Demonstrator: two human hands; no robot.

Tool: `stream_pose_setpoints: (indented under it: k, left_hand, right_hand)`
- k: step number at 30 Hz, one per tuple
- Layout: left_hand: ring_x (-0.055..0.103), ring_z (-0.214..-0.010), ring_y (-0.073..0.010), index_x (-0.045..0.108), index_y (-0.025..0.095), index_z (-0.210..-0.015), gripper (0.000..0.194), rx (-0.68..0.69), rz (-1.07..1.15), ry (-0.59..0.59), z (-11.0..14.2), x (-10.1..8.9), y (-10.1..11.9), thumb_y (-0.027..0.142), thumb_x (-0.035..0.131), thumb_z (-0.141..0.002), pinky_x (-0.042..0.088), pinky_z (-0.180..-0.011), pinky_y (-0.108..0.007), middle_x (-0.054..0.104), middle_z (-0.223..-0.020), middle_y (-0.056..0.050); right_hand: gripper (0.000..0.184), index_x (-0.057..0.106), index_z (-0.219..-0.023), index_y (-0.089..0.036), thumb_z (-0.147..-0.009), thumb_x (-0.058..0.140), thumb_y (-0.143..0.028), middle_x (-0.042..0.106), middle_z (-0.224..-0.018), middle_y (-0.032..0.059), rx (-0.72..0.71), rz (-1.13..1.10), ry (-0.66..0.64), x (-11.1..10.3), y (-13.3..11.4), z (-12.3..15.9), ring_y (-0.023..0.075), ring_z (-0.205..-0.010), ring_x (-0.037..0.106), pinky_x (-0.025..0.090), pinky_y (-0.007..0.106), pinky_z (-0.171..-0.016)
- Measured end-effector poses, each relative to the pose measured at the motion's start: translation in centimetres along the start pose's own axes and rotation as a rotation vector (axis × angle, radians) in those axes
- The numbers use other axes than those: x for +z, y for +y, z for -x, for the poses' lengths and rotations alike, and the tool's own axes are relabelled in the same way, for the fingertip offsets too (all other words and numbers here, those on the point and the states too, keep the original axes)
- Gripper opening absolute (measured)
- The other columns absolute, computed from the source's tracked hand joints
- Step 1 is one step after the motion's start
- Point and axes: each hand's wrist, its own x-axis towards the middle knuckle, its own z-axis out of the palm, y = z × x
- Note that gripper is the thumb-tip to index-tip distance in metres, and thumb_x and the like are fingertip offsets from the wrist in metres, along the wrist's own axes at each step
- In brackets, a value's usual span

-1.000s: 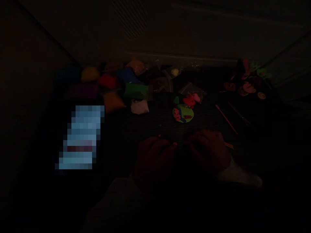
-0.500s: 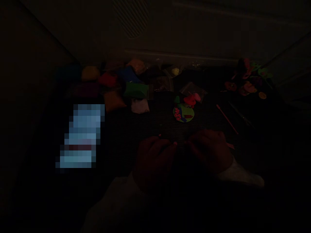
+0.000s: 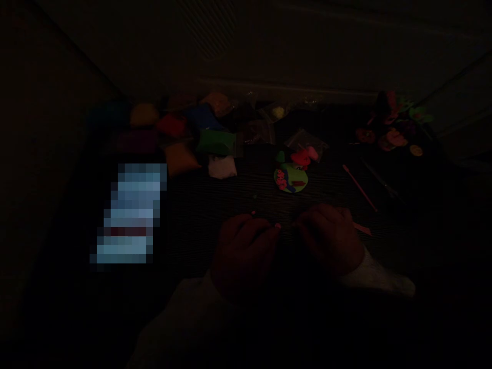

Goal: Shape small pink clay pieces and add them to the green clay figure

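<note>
A small pink piece (image 3: 277,226), rounded, sits at the fingertips of the left hand (image 3: 246,251), above the near middle of the tabletop (image 3: 192,210). The fingers are curled; I cannot tell in this darkness whether they pinch the piece. The right hand (image 3: 330,238) is apart from the left, fingers bent and bunched; its grip cannot be told. A flat pink strip (image 3: 362,229) projects beside its outer edge.

The tabletop is dark and finely ribbed. Beyond the hands lies a smooth green disc (image 3: 298,177) bearing coral-coloured curls; a glossy red piece (image 3: 300,158) adjoins its far edge. A slim pink stick (image 3: 360,188) lies to the right. Soft, pillow-shaped packets (image 3: 216,142) line the back left, behind a glowing, pixelated panel (image 3: 132,210). A dim wall (image 3: 307,46) closes the far side.

Compared with a second ago, both hands occupy nearly the same positions.
</note>
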Motion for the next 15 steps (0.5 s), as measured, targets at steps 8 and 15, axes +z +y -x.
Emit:
stream_pose_setpoints:
  k: [8, 15]
  left_hand:
    - [0.045, -0.083, -0.0153, 0.06, 0.021, -0.091, 0.022, 0.001, -0.027, -0.021, 0.1, 0.0, 0.1, 0.019, 0.055, -0.07, 0.04, -0.077, -0.033, 0.06, -0.083, -0.001]
    - [0.044, -0.085, -0.0183, 0.06, 0.021, -0.09, 0.022, 0.017, -0.104, -0.015, 0.2, -0.2, 0.0, 0.022, 0.055, -0.069, 0.039, -0.075, -0.035, 0.06, -0.085, -0.002]
  right_hand:
    - [0.011, 0.056, -0.078, -0.02, -0.076, 0.046, -0.024, 0.056, -0.081, 0.0011, 0.023, -0.093, -0.017, -0.7, 0.0, 0.0, 0.014, -0.077, 0.049, 0.027, 0.03, -0.069]
    - [0.011, 0.055, -0.08, -0.02, -0.076, 0.045, -0.024, 0.055, -0.082, 0.0004, -0.008, -0.127, -0.085, -0.5, -0.7, -0.9, 0.0149, -0.08, 0.048, 0.026, 0.031, -0.07]
